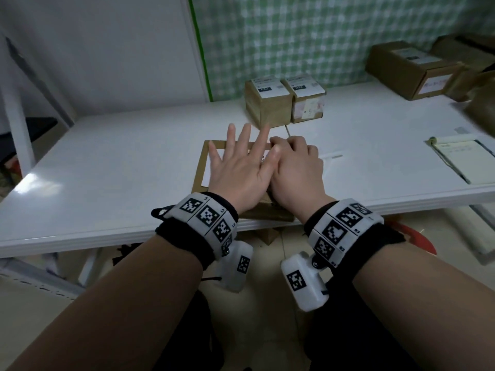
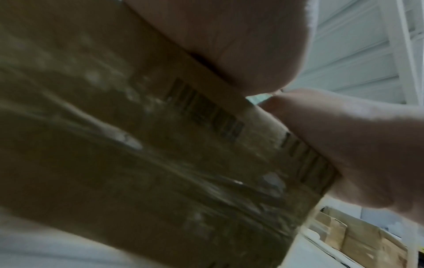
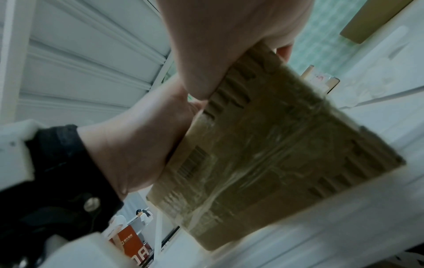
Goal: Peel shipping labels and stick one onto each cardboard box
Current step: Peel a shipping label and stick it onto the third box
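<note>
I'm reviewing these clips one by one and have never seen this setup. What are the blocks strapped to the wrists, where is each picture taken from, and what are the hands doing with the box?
No machine here: a person works bare-handed, and the white blocks with black square patterns are wrist-worn cameras. The big picture comes from a head camera looking down; the other two look along each hand from below the wrist.

On the white table lies a flat cardboard box at the near edge. A white shipping label sits on top. The left hand lies flat on it, fingers spread, apparently pressing it down. The right hand has curled fingers at the box's far right edge; whether it grips the box or pinches the label is unclear.

Farther back stand two small boxes already labelled, bigger boxes at the far right, and what looks like a pad of paper sheets.
</note>
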